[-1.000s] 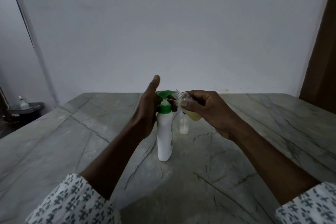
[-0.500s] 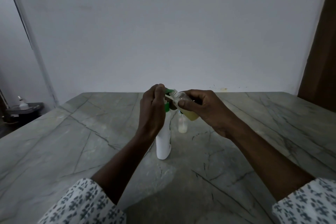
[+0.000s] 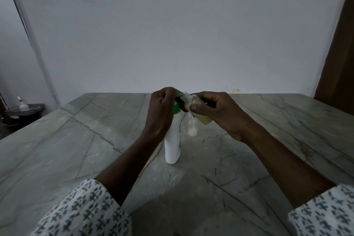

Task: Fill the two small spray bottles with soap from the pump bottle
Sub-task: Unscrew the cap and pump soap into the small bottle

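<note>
The left hand [image 3: 162, 109] is closed over the green pump head [image 3: 179, 94] of the white pump bottle [image 3: 172, 145]. Its fingers are curled together on top of the head, and only the nozzle tip and part of the green collar show past the knuckles. The bottle body stands upright on the marble table [image 3: 76, 140], directly below the left fingers.

The right hand [image 3: 218, 115] grips the first small spray bottle [image 3: 191, 101], which has no cap. The fingers wrap round the far side and the thumb [image 3: 193, 108] presses on the near side. The bottle is tilted, with its open neck raised toward the left fingers and sitting just at the nozzle tip. Whether neck and nozzle touch cannot be determined. Yellowish liquid lies in the bottle's lower end, below the right thumb.

The second small spray bottle [image 3: 192, 127] stands upright on the table, below the right fingers and just beside the pump bottle body. It holds a pale layer at the bottom.
</note>
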Motion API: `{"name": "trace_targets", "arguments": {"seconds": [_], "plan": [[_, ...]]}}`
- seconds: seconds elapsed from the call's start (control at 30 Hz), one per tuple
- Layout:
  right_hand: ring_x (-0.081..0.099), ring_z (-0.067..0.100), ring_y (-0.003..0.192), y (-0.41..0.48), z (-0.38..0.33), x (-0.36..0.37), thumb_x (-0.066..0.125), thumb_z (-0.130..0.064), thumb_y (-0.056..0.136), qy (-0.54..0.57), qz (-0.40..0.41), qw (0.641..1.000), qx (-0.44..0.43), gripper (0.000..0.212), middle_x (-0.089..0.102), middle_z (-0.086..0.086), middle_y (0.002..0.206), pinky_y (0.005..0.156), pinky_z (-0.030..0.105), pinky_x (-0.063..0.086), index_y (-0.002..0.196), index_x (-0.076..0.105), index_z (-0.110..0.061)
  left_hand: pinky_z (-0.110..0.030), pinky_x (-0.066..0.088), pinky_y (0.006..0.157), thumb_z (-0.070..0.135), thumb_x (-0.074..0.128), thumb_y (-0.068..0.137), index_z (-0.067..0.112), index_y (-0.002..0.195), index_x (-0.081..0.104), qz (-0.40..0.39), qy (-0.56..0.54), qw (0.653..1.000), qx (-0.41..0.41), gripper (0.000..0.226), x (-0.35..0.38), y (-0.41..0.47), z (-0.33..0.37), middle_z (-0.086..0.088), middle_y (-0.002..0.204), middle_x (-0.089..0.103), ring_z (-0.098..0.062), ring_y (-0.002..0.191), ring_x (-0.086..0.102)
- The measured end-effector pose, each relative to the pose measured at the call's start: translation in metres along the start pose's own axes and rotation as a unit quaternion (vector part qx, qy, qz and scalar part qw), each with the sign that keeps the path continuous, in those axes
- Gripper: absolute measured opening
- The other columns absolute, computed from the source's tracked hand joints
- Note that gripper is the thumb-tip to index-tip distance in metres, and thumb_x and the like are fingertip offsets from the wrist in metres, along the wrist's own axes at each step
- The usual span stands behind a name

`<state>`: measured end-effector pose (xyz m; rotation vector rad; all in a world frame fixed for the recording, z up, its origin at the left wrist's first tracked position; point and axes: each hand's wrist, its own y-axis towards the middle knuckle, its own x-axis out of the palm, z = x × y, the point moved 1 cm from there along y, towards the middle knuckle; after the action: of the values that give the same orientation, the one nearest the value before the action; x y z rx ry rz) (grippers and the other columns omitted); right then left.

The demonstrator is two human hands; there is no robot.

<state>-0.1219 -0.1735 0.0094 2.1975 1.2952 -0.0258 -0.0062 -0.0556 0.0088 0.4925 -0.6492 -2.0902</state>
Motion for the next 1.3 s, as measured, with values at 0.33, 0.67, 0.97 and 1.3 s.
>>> {"name": "trace_targets", "arguments": {"seconds": [0.33, 0.67, 0.97, 1.3], "plan": [[0.068, 0.021, 0.101, 0.003, -0.001, -0.002, 0.074, -0.018, 0.083, 0.017, 0.021, 1.000, -0.003, 0.027, 0.072, 0.005, 0.111, 0.086, 0.029, 0.056, 0.109, 0.069, -0.026, -0.050, 0.055, 0.062, 0.050, 0.036, 0.101, 0.011, 0.092, 0.039, 0.002, -0.012, 0.999, 0.034, 0.041, 0.002, -0.005, -0.005, -0.002, 0.070, 0.054, -0.026, 0.063, 0.061], [0.070, 0.017, 0.098, 0.001, 0.001, -0.001, 0.074, -0.011, 0.084, 0.021, 0.003, 1.000, -0.012, 0.031, 0.074, 0.002, 0.107, 0.090, 0.032, 0.057, 0.114, 0.069, -0.014, -0.044, 0.043, 0.062, 0.033, 0.035, 0.099, 0.002, 0.089, 0.041, 0.006, 0.015, 0.999, 0.043, 0.032, 0.000, -0.003, -0.005, -0.019, 0.080, 0.043, -0.033, 0.070, 0.049], [0.069, 0.025, 0.102, 0.003, 0.004, -0.002, 0.074, -0.012, 0.084, 0.036, 0.016, 0.999, -0.017, 0.029, 0.073, 0.008, 0.110, 0.090, 0.034, 0.057, 0.112, 0.070, -0.017, -0.024, 0.048, 0.055, 0.032, 0.029, 0.107, 0.007, 0.094, 0.041, -0.023, -0.044, 0.998, 0.038, 0.031, 0.004, -0.005, -0.004, -0.013, 0.073, 0.050, -0.012, 0.058, 0.055], [0.071, 0.024, 0.090, 0.000, 0.004, -0.002, 0.068, -0.021, 0.084, 0.150, -0.027, 0.985, 0.081, 0.030, 0.075, 0.012, 0.103, 0.080, 0.037, 0.059, 0.110, 0.071, -0.007, -0.056, 0.048, 0.068, 0.052, 0.029, 0.100, 0.020, 0.086, 0.041, 0.000, 0.017, 0.999, 0.042, 0.037, 0.002, -0.001, -0.011, -0.016, 0.080, 0.045, -0.037, 0.073, 0.051]]}}
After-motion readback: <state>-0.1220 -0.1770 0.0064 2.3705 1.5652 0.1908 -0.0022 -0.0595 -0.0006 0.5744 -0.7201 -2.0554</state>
